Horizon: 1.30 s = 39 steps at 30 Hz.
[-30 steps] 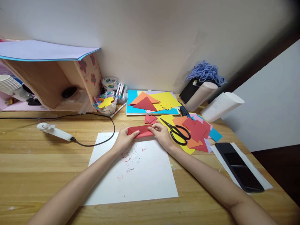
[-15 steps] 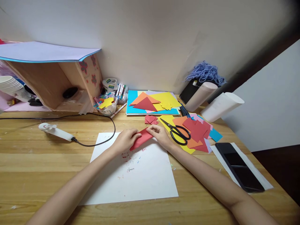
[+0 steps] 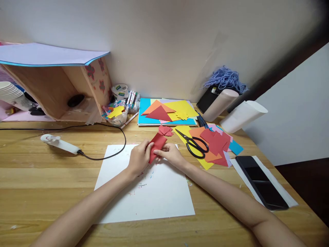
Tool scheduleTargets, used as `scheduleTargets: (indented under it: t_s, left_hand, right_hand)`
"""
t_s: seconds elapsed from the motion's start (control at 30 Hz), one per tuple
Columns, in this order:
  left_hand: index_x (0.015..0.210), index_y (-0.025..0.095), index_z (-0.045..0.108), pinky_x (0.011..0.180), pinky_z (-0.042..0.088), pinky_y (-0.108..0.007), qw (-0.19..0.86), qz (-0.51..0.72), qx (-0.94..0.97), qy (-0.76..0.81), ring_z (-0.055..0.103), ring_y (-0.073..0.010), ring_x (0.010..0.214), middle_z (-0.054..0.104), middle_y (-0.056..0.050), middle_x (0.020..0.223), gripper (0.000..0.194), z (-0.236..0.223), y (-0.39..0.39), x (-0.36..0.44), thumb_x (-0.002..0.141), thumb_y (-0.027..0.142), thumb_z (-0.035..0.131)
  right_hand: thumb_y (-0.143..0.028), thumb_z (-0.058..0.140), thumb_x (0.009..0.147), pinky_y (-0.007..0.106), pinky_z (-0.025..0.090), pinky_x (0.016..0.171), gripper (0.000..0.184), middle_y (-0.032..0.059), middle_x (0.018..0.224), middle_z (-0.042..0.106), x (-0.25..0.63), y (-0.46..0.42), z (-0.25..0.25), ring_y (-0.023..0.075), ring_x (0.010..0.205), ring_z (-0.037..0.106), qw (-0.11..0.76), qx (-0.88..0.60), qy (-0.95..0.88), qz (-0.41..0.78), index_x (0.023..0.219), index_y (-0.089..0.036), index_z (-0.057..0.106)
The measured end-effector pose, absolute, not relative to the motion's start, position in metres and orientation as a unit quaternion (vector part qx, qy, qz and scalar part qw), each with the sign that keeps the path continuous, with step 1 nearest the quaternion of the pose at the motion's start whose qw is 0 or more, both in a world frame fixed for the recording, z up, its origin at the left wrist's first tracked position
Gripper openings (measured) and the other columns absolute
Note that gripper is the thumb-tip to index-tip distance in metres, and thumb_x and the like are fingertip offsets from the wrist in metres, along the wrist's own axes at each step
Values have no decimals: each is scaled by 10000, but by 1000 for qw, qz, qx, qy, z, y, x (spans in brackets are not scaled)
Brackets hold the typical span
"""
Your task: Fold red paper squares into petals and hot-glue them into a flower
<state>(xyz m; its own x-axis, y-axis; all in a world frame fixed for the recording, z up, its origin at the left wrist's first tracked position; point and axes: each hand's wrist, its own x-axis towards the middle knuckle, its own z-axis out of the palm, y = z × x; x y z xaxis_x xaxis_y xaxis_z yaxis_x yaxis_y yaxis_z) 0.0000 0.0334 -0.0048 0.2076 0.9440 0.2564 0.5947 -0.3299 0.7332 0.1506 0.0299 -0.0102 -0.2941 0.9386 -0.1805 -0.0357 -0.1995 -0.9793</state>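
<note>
A folded piece of red paper (image 3: pixel 158 142) is pinched between both hands, tilted with its upper end leaning right. On its left edge my left hand (image 3: pixel 140 156) is closed, the thumb lying along the paper. My right hand (image 3: pixel 171 153) grips the lower right edge between thumb and fingers. Under the hands lies a white sheet (image 3: pixel 154 197) with small coloured marks. Just beyond the held paper sits a small folded red paper heart (image 3: pixel 165 130). Black-handled scissors (image 3: pixel 192 142) rest on coloured paper to the right of my right hand.
A white glue gun (image 3: pixel 60 144) with a black cord lies at left, beside a cardboard box (image 3: pixel 97 82). Behind are a cup of paper scraps (image 3: pixel 119 116) and stacked coloured paper (image 3: pixel 142 120). Paper scraps (image 3: pixel 216 142), a phone (image 3: pixel 262 181) and white rolls (image 3: pixel 243 116) occupy the right.
The red paper has been turned more upright between the hands. My right hand has moved from its upper end down to its lower right edge; my left hand still holds the left side.
</note>
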Motion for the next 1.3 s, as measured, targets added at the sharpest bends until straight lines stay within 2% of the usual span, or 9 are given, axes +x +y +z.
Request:
scheduleTargets:
  t_s: [0.17, 0.4, 0.53, 0.63, 0.73, 0.83, 0.93, 1.13, 1.3]
  left_hand:
    - [681, 189, 493, 567, 341, -221, 269, 379, 717, 520, 472, -112, 547, 552, 12, 621, 237, -7, 34, 0, 867, 262, 364]
    - [716, 187, 520, 604, 358, -226, 291, 378, 716, 510, 507, -121, 606, 592, -2, 689, 234, -8, 34, -2, 870, 272, 365]
    - [743, 181, 538, 602, 354, -225, 298, 388, 710, 507, 497, -116, 598, 585, 1, 683, 227, -9, 35, -2, 870, 268, 371]
    - [754, 177, 552, 590, 353, -227, 314, 391, 703, 505, 481, -116, 587, 571, 2, 663, 237, -10, 35, -2, 870, 280, 373]
    - [730, 174, 553, 581, 347, -231, 327, 387, 695, 509, 474, -118, 583, 558, 4, 640, 252, -9, 36, -3, 866, 291, 377]
    - [687, 175, 536, 576, 343, -229, 335, 386, 689, 513, 463, -116, 570, 537, 12, 609, 257, -9, 37, -4, 857, 298, 389]
    - [655, 178, 513, 568, 339, -227, 337, 389, 688, 511, 446, -115, 558, 513, 18, 586, 265, -8, 37, -3, 851, 308, 392]
    - [665, 180, 516, 580, 350, -227, 344, 389, 685, 512, 463, -124, 579, 539, 9, 606, 265, -10, 38, -4, 849, 322, 389]
    - [715, 169, 550, 591, 376, -222, 372, 392, 667, 513, 501, -128, 630, 590, -7, 675, 275, -12, 39, -5, 842, 361, 400]
  right_hand:
    - [-468, 584, 724, 232, 456, 449, 376, 46, 525, 626, 152, 33, -12, 126, 429, 584, 380, -457, -496, 633, 626, -106, 596]
    - [-298, 733, 604, 192, 447, 496, 279, -5, 603, 632, 154, 36, -15, 73, 473, 543, 461, -463, -456, 604, 801, -133, 626]
    - [-346, 662, 688, 193, 431, 472, 222, -6, 534, 609, 154, 37, -17, 84, 461, 542, 476, -455, -463, 594, 736, -136, 610]
    - [-377, 611, 730, 202, 456, 498, 240, 7, 603, 634, 154, 38, -17, 89, 493, 566, 480, -445, -463, 597, 773, -141, 622]
    - [-355, 655, 690, 202, 475, 527, 223, 9, 669, 650, 155, 39, -19, 85, 517, 580, 490, -455, -457, 587, 764, -147, 628]
    - [-333, 713, 627, 200, 475, 508, 223, -2, 574, 631, 156, 39, -21, 92, 486, 576, 498, -480, -438, 575, 665, -149, 593]
    - [-392, 658, 683, 211, 482, 482, 259, 14, 560, 627, 157, 41, -24, 106, 476, 582, 498, -474, -435, 582, 644, -147, 582]
    - [-480, 527, 765, 242, 501, 497, 335, 26, 647, 637, 158, 43, -24, 113, 494, 589, 496, -453, -439, 597, 781, -157, 617]
    - [-395, 666, 665, 244, 488, 589, 305, 16, 707, 643, 156, 38, -18, 120, 610, 596, 426, -448, -505, 603, 839, -149, 615]
